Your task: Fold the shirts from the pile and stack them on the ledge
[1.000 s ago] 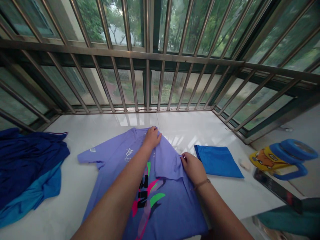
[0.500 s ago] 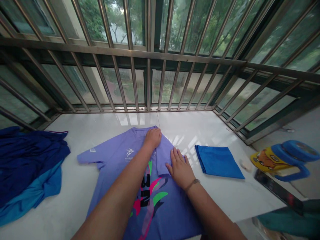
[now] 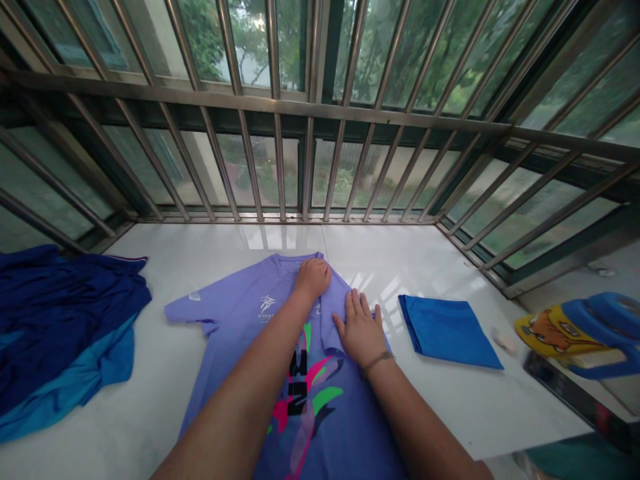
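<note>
Flattened now, the right hand (image 3: 361, 327) no longer pinches the folded-in sleeve; it lies open, palm down, on it. The left hand (image 3: 313, 279) presses curled by the collar, and I cannot tell if it pinches cloth. The purple T-shirt (image 3: 240, 313) lies spread on the white ledge (image 3: 425, 267). It looks soft, light and limp, best gripped at shoulder or hem.

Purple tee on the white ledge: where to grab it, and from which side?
On the purple tee, probably the spread sleeve, pinched at its cuff from the person's left: it lies flat and free, while the left hand pins the collar and the right hand presses the folded side.
</note>
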{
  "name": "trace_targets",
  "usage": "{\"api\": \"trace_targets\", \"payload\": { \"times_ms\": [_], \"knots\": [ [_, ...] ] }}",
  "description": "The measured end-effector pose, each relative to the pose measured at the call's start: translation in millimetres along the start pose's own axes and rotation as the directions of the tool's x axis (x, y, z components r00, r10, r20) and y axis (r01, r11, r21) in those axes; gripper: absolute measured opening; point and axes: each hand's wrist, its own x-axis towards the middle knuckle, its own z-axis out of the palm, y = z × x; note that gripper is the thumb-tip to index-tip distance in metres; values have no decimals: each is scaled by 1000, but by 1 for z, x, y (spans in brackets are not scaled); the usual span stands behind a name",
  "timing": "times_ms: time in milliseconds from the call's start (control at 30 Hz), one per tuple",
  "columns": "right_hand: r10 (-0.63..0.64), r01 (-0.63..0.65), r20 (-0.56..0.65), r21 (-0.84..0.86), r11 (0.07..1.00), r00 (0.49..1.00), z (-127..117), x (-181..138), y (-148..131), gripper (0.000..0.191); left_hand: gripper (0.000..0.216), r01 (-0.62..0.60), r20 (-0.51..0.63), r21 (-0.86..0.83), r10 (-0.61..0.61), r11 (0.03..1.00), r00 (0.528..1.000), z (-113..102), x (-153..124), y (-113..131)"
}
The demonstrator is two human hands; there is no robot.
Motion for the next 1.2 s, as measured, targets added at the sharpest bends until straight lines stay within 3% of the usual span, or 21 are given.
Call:
{"api": "trace_targets", "payload": {
  "times_ms": [467, 600, 733, 867, 1033, 1133, 1200],
  "knots": [
    [234, -235, -84, -6, 972, 969, -1, 19, 21, 70, 32, 59, 18, -47, -59, 997, 998, 5, 3, -2],
    [44, -43, -123, 11, 999, 991, -15, 38, 0, 67, 30, 78, 24, -101, -76, 992, 997, 8, 4, -2],
    [-100, 105, -79, 63, 992, 992, -23, 73, -30, 66, 33, 132, 12, -189, -132, 973, 991, 9, 6, -10],
    [-141, 142, -12, 123, 982, 990, -12, 102, -47, 68, 42, 206, -19, -300, -222, 931, 975, 6, 11, -23],
    [-120, 125, -39, 151, 981, 992, 4, 109, -49, 72, 38, 218, -43, -373, -251, 902, 967, -6, 12, -21],
    [-118, 120, -26, 143, 982, 993, 4, 109, -49, 72, 37, 178, -77, -376, -222, 909, 972, -27, -10, -18],
    [-109, 111, -21, 131, 985, 994, 4, 109, -49, 73, 40, 123, -155, -352, -187, 928, 970, -50, -42, -27]
  ]
}}
